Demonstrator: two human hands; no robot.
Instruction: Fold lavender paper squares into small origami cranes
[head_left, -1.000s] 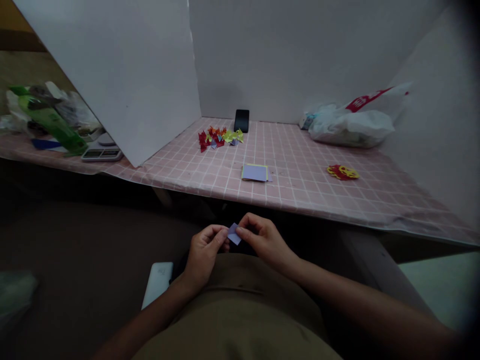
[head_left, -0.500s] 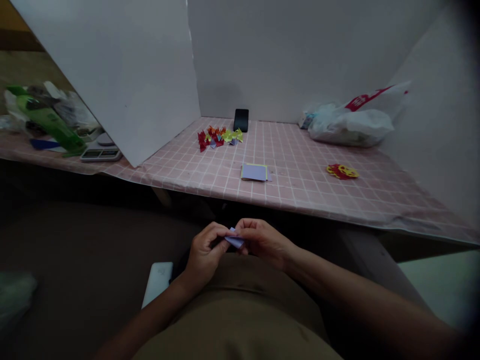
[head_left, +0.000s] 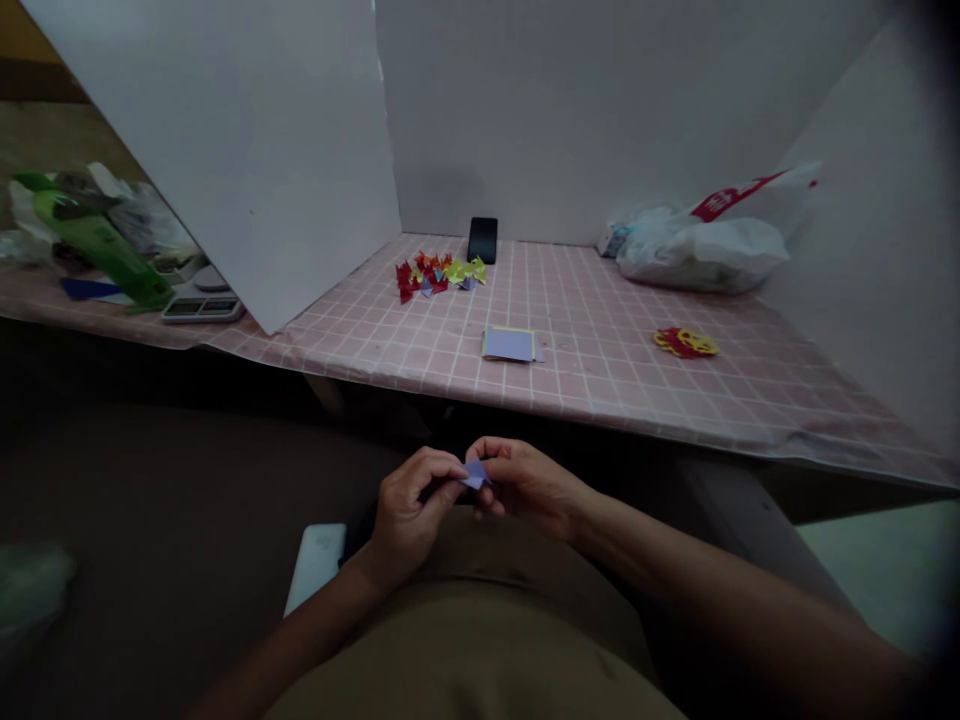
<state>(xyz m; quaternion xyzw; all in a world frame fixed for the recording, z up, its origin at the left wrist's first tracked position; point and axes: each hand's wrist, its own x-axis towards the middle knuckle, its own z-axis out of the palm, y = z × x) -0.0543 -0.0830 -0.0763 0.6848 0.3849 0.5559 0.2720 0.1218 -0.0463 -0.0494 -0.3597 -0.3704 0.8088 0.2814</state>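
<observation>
A small folded piece of lilac paper [head_left: 475,475] is held in the air over my lap, below the table's front edge. My left hand [head_left: 414,498] pinches its left side between thumb and fingers. On the other side, my right hand [head_left: 529,485] grips the paper's right edge, fingers curled around it. A stack of square paper sheets [head_left: 510,345], lilac on top with yellow underneath, lies on the table beyond my hands. Farther back sits a cluster of small folded paper figures [head_left: 435,274] in red, orange, yellow and lilac.
On the pink checked tablecloth [head_left: 592,370] stand a black phone [head_left: 482,240], a white plastic bag [head_left: 701,250] and red-and-yellow cut pieces [head_left: 684,343]. White panels [head_left: 225,150] rise around the table. At left are a green bottle [head_left: 101,245] and a scale [head_left: 202,303]. A white device [head_left: 315,565] lies beside my lap.
The lilac paper has turned between my fingers and now shows a flatter, wider face. My right fingers have shifted slightly; both hands stay in nearly the same place.
</observation>
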